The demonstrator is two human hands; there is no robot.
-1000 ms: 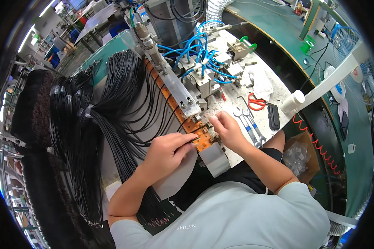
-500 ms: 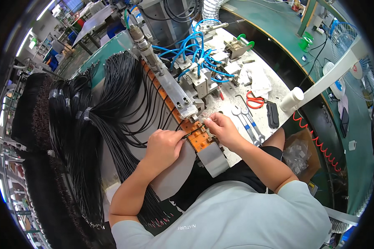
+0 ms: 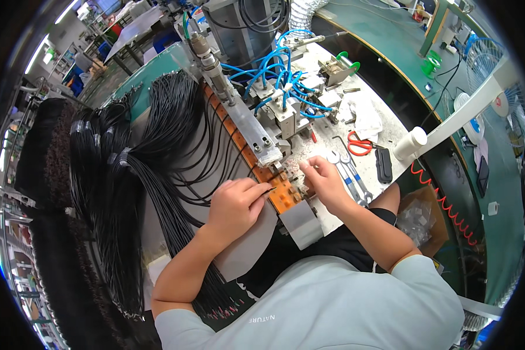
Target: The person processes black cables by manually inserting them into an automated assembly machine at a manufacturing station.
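Fingers of the left hand (image 3: 234, 201) pinch a black wire (image 3: 267, 190) at the orange fixture strip (image 3: 280, 195) to seat its end; the right hand (image 3: 324, 182), loosely curled over the strip's far side, steadies it, its grasp hidden.

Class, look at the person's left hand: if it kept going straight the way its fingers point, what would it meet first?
Probably the orange slotted fixture strip, just beyond the left hand; depth is unclear.
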